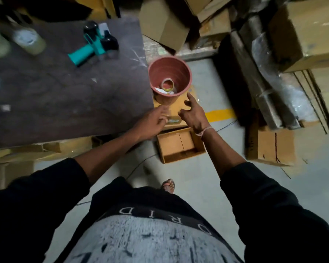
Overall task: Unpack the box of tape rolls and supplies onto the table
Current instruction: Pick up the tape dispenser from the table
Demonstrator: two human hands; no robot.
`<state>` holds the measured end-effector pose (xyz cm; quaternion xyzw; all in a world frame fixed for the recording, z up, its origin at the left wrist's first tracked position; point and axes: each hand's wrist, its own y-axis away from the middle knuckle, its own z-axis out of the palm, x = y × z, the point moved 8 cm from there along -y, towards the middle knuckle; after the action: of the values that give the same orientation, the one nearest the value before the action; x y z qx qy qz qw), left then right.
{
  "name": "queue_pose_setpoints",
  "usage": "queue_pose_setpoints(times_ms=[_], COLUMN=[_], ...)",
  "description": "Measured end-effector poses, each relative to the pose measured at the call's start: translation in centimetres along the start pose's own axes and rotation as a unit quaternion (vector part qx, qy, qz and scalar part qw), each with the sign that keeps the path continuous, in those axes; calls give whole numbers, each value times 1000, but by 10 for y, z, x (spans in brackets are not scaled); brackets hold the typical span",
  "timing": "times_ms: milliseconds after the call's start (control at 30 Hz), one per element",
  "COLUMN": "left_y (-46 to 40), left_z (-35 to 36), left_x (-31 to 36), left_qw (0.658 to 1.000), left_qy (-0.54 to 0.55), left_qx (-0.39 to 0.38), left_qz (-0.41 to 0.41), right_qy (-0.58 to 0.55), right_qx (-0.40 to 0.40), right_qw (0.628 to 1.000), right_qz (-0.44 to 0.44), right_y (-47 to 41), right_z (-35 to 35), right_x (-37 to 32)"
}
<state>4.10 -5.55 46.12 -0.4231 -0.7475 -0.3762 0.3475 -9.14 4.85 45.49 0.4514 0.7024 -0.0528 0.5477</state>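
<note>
Both hands, left [154, 121] and right [192, 115], open and empty; we should grip the bucket [170, 78] low, lift onto the table's [65, 95] right edge.

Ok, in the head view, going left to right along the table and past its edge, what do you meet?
Clear tape roll → teal tape dispenser → pink bucket → wrapped dark rolls.

Readable only on the shirt [160, 234], across its dark band above the grey print: pale capitals "R I D" (upside down from this view), followed by a partial "O" or "C". Nothing else legible; cardboard box markings too blurred.
</note>
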Motion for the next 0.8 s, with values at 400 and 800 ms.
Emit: queue_pose_setpoints(times_ms=[400,800], left_y=[22,65], left_z=[-189,-372], left_x=[-97,-231], left_qw=[989,977], left_qy=[42,74], left_qx=[132,166], left_qz=[-42,-108], right_qy=[-4,-38], right_qx=[-4,-50], right_qw=[998,997], right_qz=[-55,33], right_y=[-43,-83], right_z=[121,323], right_x=[-123,-201])
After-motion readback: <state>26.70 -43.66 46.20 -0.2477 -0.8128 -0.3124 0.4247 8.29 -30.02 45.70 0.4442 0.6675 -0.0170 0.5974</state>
